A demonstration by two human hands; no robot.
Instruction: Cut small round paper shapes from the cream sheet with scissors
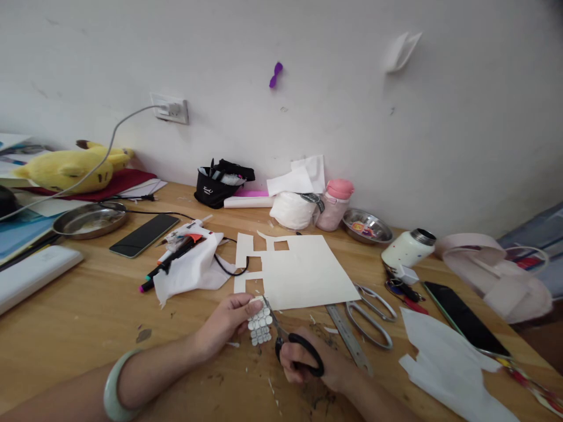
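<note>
My left hand pinches the upper left edge of a small white piece marked with rows of circles, its right edge scalloped. In my right hand is a pair of black-handled scissors, my fingers through the loops. The blades point up and left, lying along the piece's upper right edge. Whether they touch it I cannot tell. Just beyond my hands lies a cream sheet of card with rectangular cut-outs on its left side. A metal ruler and larger silver-handled scissors rest right of it.
Crumpled white paper, markers and a phone lie on the left. Torn white sheet, another phone and a cream bottle are at right. Along the wall stand a black pencil case and a pink bottle.
</note>
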